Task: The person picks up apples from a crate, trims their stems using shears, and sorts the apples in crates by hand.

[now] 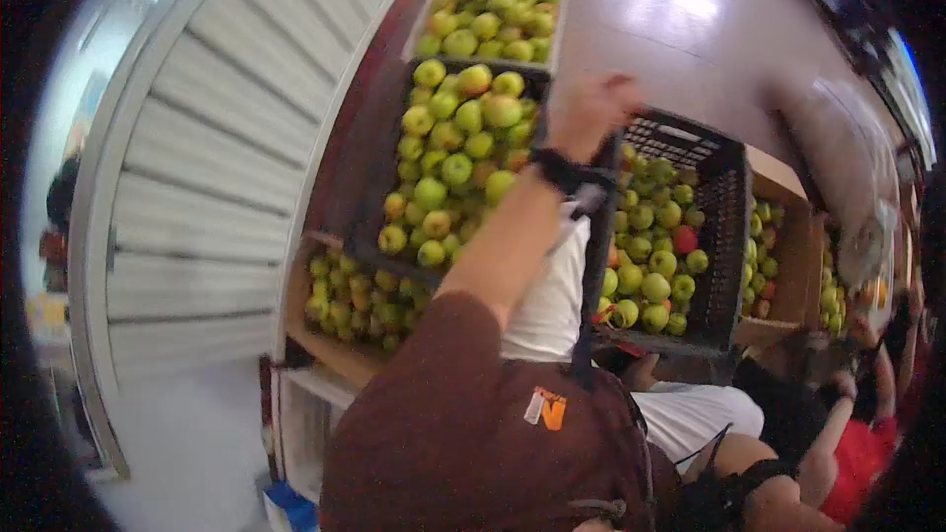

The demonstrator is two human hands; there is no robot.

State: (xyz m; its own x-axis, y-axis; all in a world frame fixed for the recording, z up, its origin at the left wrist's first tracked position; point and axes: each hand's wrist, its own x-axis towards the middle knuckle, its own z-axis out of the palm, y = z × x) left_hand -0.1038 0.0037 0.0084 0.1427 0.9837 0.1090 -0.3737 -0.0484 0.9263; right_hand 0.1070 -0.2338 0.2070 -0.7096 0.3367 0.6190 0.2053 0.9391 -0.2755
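Observation:
My left hand [594,116], blurred by motion and with a black band at its wrist, is over the gap between two black crates. Its fingers are too smeared to show whether they hold anything. Green and reddish apples [456,169] fill the left crate beside my forearm. More apples [655,286], one of them red, lie in the black crate [724,236] to the right. My right hand cannot be made out.
A white crate of apples [488,10] stands beyond the left black crate. Cardboard boxes [788,177] with apples are at the right, and another box [340,360] at lower left. A ribbed white shutter [217,158] borders the left. People in red [862,463] and black are at lower right.

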